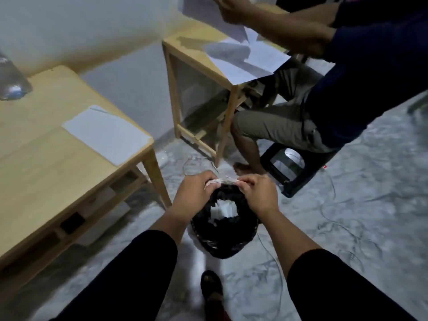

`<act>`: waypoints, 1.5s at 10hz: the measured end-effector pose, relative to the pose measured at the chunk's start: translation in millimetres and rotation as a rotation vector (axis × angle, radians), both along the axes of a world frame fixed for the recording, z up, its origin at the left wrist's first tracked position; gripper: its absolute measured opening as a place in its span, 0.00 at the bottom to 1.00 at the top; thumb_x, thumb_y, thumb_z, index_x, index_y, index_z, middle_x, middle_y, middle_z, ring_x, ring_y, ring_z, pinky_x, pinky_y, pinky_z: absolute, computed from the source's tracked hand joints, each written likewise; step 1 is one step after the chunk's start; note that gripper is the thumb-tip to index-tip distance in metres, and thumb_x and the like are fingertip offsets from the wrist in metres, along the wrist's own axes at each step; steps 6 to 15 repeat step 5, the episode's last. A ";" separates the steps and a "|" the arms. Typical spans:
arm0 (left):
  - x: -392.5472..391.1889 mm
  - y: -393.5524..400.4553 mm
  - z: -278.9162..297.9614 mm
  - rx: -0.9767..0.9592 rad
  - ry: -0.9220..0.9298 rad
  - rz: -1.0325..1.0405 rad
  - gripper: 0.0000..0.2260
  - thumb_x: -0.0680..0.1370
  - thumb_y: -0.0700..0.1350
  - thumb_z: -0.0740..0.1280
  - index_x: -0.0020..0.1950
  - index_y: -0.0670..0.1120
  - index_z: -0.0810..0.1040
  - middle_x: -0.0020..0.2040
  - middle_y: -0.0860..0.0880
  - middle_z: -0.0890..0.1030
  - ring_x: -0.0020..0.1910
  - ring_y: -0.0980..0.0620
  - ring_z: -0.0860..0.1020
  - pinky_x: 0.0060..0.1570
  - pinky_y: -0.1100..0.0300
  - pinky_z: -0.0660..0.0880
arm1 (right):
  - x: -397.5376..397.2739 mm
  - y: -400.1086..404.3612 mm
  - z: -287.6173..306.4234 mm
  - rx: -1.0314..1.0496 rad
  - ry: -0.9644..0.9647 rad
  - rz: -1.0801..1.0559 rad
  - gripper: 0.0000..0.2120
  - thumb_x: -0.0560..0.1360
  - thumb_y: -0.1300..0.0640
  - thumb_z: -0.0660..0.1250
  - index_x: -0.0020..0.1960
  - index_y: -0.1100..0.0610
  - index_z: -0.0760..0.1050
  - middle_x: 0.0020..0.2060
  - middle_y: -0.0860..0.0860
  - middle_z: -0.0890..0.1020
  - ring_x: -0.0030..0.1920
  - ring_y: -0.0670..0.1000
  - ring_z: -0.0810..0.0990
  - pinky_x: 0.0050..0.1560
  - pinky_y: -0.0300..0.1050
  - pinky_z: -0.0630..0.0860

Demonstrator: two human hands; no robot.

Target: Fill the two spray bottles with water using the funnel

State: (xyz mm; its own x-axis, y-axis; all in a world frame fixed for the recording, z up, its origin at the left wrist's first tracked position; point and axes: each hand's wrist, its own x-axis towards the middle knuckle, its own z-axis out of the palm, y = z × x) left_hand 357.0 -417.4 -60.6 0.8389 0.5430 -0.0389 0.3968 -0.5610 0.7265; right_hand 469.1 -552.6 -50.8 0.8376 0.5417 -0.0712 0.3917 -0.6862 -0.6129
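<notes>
My left hand [196, 191] and my right hand [257, 193] are both pinched on a thin clear plastic wrapper [222, 181] stretched between them. They hover over a bin lined with a black bag [224, 232] on the floor, with white scraps inside. A clear water bottle [11, 82] stands at the far left edge of the wooden table [46, 163]. No spray bottle or funnel is in view.
A white sheet [106, 133] lies on the table near its corner. Another person [324, 93] sits on a dark stool [291, 167] at a second wooden table [208, 56] with papers. Thin cables trail across the marbled floor [347, 228]. My foot [212, 286] is below the bin.
</notes>
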 end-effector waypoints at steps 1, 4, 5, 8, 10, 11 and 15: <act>34.6 -12.3 -49.4 -0.042 0.088 -0.073 0.08 0.77 0.49 0.66 0.52 0.47 0.79 0.44 0.46 0.82 0.43 0.50 0.78 0.37 0.64 0.65 | 31.2 -15.5 -51.8 -0.097 0.036 -0.015 0.07 0.73 0.54 0.70 0.47 0.55 0.83 0.44 0.53 0.85 0.51 0.56 0.79 0.50 0.47 0.76; 62.3 -4.6 -154.3 -0.118 0.637 -0.380 0.25 0.79 0.56 0.61 0.70 0.42 0.67 0.63 0.41 0.75 0.61 0.43 0.73 0.55 0.57 0.69 | 70.1 -15.5 -154.2 -0.413 0.257 0.110 0.14 0.76 0.49 0.65 0.58 0.54 0.78 0.55 0.57 0.82 0.57 0.57 0.78 0.56 0.47 0.74; 34.6 -10.5 -132.3 -0.220 0.664 -0.386 0.17 0.80 0.52 0.59 0.63 0.43 0.71 0.56 0.46 0.77 0.57 0.46 0.75 0.57 0.57 0.70 | 48.9 -20.5 -149.0 -0.413 0.369 0.146 0.16 0.78 0.51 0.63 0.63 0.56 0.76 0.58 0.56 0.80 0.59 0.57 0.77 0.58 0.46 0.74; 34.6 -10.5 -132.3 -0.220 0.664 -0.386 0.17 0.80 0.52 0.59 0.63 0.43 0.71 0.56 0.46 0.77 0.57 0.46 0.75 0.57 0.57 0.70 | 48.9 -20.5 -149.0 -0.413 0.369 0.146 0.16 0.78 0.51 0.63 0.63 0.56 0.76 0.58 0.56 0.80 0.59 0.57 0.77 0.58 0.46 0.74; 34.6 -10.5 -132.3 -0.220 0.664 -0.386 0.17 0.80 0.52 0.59 0.63 0.43 0.71 0.56 0.46 0.77 0.57 0.46 0.75 0.57 0.57 0.70 | 48.9 -20.5 -149.0 -0.413 0.369 0.146 0.16 0.78 0.51 0.63 0.63 0.56 0.76 0.58 0.56 0.80 0.59 0.57 0.77 0.58 0.46 0.74; 34.6 -10.5 -132.3 -0.220 0.664 -0.386 0.17 0.80 0.52 0.59 0.63 0.43 0.71 0.56 0.46 0.77 0.57 0.46 0.75 0.57 0.57 0.70 | 48.9 -20.5 -149.0 -0.413 0.369 0.146 0.16 0.78 0.51 0.63 0.63 0.56 0.76 0.58 0.56 0.80 0.59 0.57 0.77 0.58 0.46 0.74; 34.6 -10.5 -132.3 -0.220 0.664 -0.386 0.17 0.80 0.52 0.59 0.63 0.43 0.71 0.56 0.46 0.77 0.57 0.46 0.75 0.57 0.57 0.70 | 48.9 -20.5 -149.0 -0.413 0.369 0.146 0.16 0.78 0.51 0.63 0.63 0.56 0.76 0.58 0.56 0.80 0.59 0.57 0.77 0.58 0.46 0.74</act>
